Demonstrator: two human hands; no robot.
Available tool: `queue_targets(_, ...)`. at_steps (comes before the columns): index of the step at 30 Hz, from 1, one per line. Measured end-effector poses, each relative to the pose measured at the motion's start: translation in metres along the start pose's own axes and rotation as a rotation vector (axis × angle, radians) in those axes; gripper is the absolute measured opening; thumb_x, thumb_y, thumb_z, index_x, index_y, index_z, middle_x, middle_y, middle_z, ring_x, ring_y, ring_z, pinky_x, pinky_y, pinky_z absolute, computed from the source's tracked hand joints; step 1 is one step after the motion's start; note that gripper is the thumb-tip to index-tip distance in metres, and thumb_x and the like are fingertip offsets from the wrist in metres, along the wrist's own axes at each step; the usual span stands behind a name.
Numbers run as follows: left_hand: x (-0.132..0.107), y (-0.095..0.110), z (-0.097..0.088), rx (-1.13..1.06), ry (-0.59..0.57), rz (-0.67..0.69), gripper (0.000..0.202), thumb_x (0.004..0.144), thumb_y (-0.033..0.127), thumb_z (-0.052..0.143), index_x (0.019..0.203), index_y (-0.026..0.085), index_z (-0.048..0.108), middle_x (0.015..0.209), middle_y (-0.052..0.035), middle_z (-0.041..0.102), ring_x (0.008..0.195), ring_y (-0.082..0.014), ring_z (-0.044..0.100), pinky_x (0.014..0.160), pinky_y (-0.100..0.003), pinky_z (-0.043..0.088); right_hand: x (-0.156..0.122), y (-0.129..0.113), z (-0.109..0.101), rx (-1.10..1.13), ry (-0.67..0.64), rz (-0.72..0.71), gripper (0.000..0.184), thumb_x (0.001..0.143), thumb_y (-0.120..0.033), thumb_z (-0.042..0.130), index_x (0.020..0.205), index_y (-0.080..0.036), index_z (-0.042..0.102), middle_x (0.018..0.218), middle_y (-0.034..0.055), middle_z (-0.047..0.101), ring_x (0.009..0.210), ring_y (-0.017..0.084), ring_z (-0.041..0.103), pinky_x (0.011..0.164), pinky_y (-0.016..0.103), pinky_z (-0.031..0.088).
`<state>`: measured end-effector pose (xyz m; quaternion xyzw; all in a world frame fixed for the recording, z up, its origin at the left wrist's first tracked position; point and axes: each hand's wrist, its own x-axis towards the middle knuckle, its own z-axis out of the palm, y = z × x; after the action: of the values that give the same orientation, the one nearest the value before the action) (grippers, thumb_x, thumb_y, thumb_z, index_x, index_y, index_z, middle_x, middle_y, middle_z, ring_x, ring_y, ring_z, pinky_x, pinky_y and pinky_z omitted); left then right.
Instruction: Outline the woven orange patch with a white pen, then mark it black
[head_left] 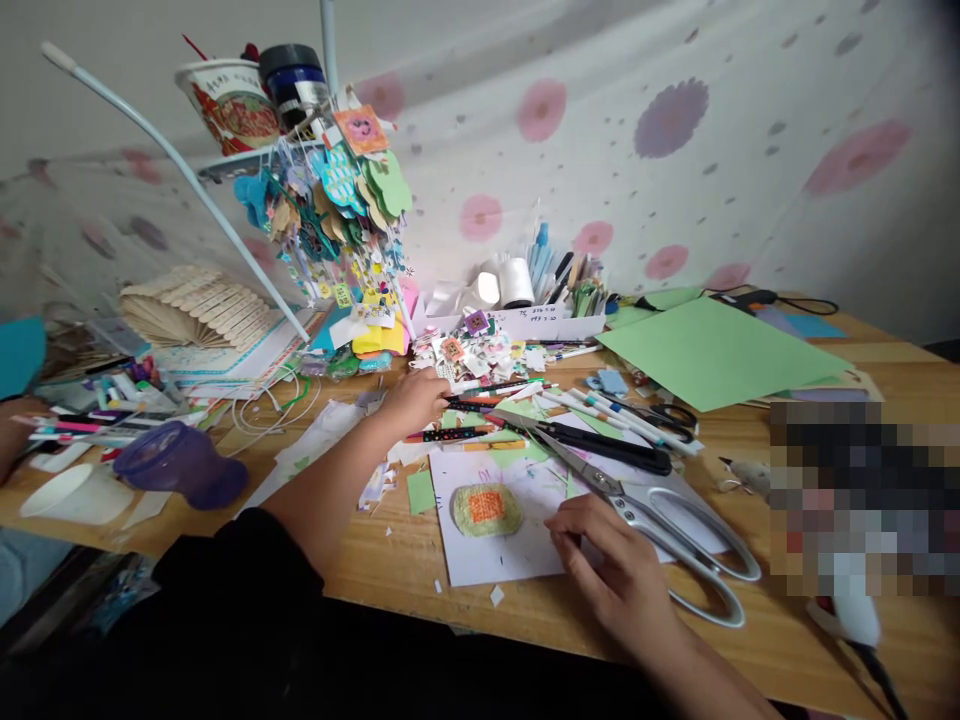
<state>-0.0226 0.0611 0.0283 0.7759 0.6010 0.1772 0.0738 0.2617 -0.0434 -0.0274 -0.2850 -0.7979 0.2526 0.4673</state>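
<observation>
My left hand [415, 405] reaches across the table to the edge of a pile of small paper cut-outs [487, 355], beside several pens. Its fingers bend downward, and their tips are hidden, so any grip cannot be made out. Loosely curled, my right hand [611, 560] rests at the right side of a white sheet [469, 570]; a gap shows between thumb and index finger, with nothing visible in them. On that sheet lies a rounded green piece with an orange square [487, 507] in its middle. Large silver scissors [622, 495] lie just beyond my right hand, blades partly apart.
Black-handled cutter [615, 445] and markers [622, 415] lie behind the scissors. Green card sheets [720, 350] are at back right, a glue gun [855, 610] at right. A purple cup [180, 465] stands at left near another person's arm [19, 430]. Paper charms [337, 200] hang from a rack.
</observation>
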Motion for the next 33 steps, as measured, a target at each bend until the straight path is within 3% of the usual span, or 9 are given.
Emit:
queue_targets(4,-0.018,0.016,-0.017,-0.283,0.104,-0.004,0.011,0.079,0.026,0.052,0.081,0.017,0.059,0.082,-0.0019,0.056,0.074,-0.0152,0.055,0.069,-0.028,0.044,0.0,0.001,0.001,-0.023,0.048,-0.001,0.016,0.082,-0.008,0.052,0.092,-0.019,0.056,0.077,0.0031,0.057,0.07,0.014,0.055,0.06,0.025,0.047)
queue_targets(7,-0.039,0.036,-0.018,-0.516,0.161,0.002,0.018,0.085,0.033,0.046,0.089,0.018,0.053,0.083,-0.001,0.058,0.076,-0.0132,0.056,0.07,-0.026,0.046,0.0,0.004,0.004,-0.035,0.088,-0.003,0.023,0.083,-0.007,0.051,0.1,-0.02,0.057,0.078,0.0034,0.058,0.071,0.013,0.056,0.06,0.026,0.047)
queue_targets(11,-0.067,0.07,-0.004,-1.323,0.303,-0.117,0.021,0.077,0.036,0.061,0.085,0.017,0.055,0.077,0.0002,0.059,0.066,-0.0095,0.054,0.064,-0.023,0.045,0.004,0.003,0.011,-0.01,0.094,0.036,0.036,0.083,-0.009,0.054,0.116,-0.024,0.055,0.08,0.0037,0.058,0.07,0.014,0.056,0.062,0.028,0.048)
queue_targets(15,-0.089,0.099,0.021,-1.692,0.181,-0.282,0.022,0.071,0.031,0.07,0.079,0.015,0.056,0.069,0.0003,0.062,0.061,-0.0092,0.056,0.062,-0.024,0.046,0.011,-0.011,0.019,0.332,-0.007,0.24,0.057,0.081,-0.02,0.061,0.133,-0.032,0.041,0.091,0.0046,0.059,0.077,0.015,0.06,0.067,0.031,0.052)
queue_targets(19,-0.101,0.108,0.038,-1.738,0.102,-0.346,0.02,0.07,0.027,0.07,0.08,0.014,0.058,0.069,-0.0004,0.063,0.062,-0.0095,0.058,0.062,-0.024,0.048,0.016,-0.023,0.027,0.643,-0.017,0.355,0.041,0.079,-0.026,0.065,0.119,-0.031,0.058,0.092,0.0043,0.063,0.079,0.016,0.06,0.07,0.034,0.052)
queue_targets(25,-0.11,0.087,0.032,-1.743,0.174,-0.352,0.017,0.072,0.021,0.069,0.084,0.016,0.058,0.062,0.0041,0.057,0.059,-0.0061,0.054,0.055,-0.017,0.043,0.013,-0.02,0.034,0.853,0.132,0.41,0.021,0.082,-0.026,0.061,0.101,-0.026,0.069,0.072,0.0022,0.065,0.067,0.014,0.058,0.064,0.031,0.047)
queue_targets(27,-0.115,0.08,0.029,-1.638,0.15,-0.305,0.013,0.075,0.022,0.066,0.084,0.016,0.058,0.062,0.0034,0.059,0.058,-0.0063,0.055,0.057,-0.018,0.044,0.013,-0.02,0.032,0.924,0.19,0.428,0.017,0.08,-0.027,0.062,0.095,-0.023,0.071,0.064,0.0017,0.063,0.061,0.014,0.057,0.06,0.03,0.047)
queue_targets(30,-0.125,0.078,0.027,-1.357,0.008,-0.211,0.011,0.076,0.023,0.064,0.083,0.015,0.059,0.066,0.0005,0.063,0.06,-0.0091,0.059,0.059,-0.021,0.046,0.015,-0.022,0.027,0.988,0.252,0.417,0.014,0.078,-0.031,0.063,0.083,-0.021,0.071,0.052,-0.0013,0.056,0.05,0.011,0.05,0.055,0.029,0.046)
queue_targets(33,-0.135,0.085,0.028,-1.045,-0.06,-0.15,0.013,0.075,0.023,0.065,0.086,0.017,0.061,0.072,-0.001,0.065,0.062,-0.0107,0.059,0.057,-0.022,0.046,0.013,-0.023,0.025,0.878,0.116,0.487,0.015,0.079,-0.032,0.062,0.086,-0.02,0.069,0.055,-0.0008,0.058,0.048,0.01,0.05,0.049,0.025,0.043)
